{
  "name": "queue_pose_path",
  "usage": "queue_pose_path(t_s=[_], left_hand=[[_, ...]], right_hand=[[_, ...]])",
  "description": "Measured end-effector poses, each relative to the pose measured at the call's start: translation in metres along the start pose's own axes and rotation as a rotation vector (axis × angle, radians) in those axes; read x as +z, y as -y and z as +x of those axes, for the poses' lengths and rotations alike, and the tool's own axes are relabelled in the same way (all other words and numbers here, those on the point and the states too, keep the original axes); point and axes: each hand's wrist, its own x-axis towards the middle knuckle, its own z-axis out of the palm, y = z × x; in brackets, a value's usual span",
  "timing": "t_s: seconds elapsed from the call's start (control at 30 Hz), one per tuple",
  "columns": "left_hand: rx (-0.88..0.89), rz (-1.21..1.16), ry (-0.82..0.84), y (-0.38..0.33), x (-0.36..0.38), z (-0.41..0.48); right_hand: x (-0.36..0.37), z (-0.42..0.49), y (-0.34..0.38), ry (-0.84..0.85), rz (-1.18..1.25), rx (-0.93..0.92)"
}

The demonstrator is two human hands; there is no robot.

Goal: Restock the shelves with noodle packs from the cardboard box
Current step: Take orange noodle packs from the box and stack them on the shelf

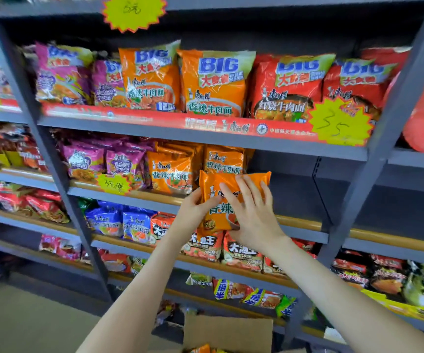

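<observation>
Clearly the step in hand is seating one orange pack (220,211) on the shelf (302,224), just right of the orange row (172,174). The pack is upright in the air in front of that shelf, its label facing out. The left hand (195,207) grips its left edge with curled fingers. The right hand (251,215) lies across the front with its fingers flat and spread.

To do this well, I judge, lift the bottom edge over the front rail and slide the pack back into the dark gap beside the row. Set it square with its neighbours, label forward. The foil looks slippery and soft, so press lightly and let go only once it stands. More packs wait in the box (228,332) below.
</observation>
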Motion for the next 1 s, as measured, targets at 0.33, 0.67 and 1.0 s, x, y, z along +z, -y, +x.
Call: queue_pose_path(t_s=[0.33,0.67,1.0], left_hand=[[0.937,1.322,-0.351,0.028,-0.018,0.058],[0.501,1.694,-0.115,0.054,-0.014,0.162],[0.259,1.485,-0.072,0.101,-0.006,0.238]], right_hand=[[0.028,0.055,-0.036,-0.022,-0.147,0.039],[0.099,0.124,-0.062,0.170,-0.217,0.148],[0.186,0.162,-0.067,-0.012,-0.326,0.132]])
